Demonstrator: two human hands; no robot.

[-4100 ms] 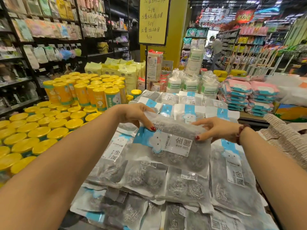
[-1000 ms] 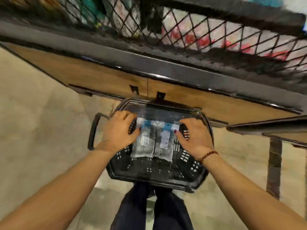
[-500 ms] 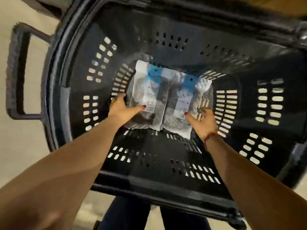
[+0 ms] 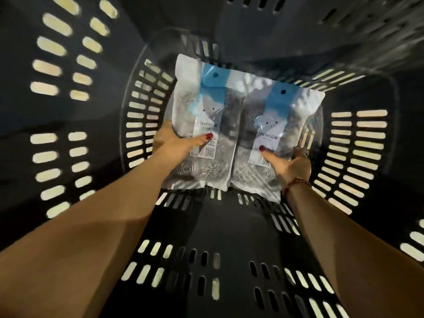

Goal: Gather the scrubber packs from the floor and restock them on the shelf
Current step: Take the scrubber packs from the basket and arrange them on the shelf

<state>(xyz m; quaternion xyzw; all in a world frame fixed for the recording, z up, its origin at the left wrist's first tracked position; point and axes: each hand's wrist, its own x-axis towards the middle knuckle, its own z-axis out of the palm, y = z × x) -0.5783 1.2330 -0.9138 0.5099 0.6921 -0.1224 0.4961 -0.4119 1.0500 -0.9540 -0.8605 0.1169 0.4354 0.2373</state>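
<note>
Two clear scrubber packs with blue-and-white labels lie side by side at the bottom of a black slotted basket (image 4: 55,157). My left hand (image 4: 171,142) grips the left scrubber pack (image 4: 202,106) at its left edge, thumb on top and fingers hidden beneath. On the right scrubber pack (image 4: 282,120), my right hand (image 4: 288,165) holds the right edge the same way, thumb pressed on the label. Steel-wool scrubbers show through both wrappers.
The basket's dark walls rise close on every side, with lit slots in them. Its slotted bottom (image 4: 218,237) stretches toward me between my forearms. Nothing outside the basket is visible.
My head has dropped deeper into the basket, so the packs look much larger. Both hands have kept their hold on the outer edges of the two packs.
</note>
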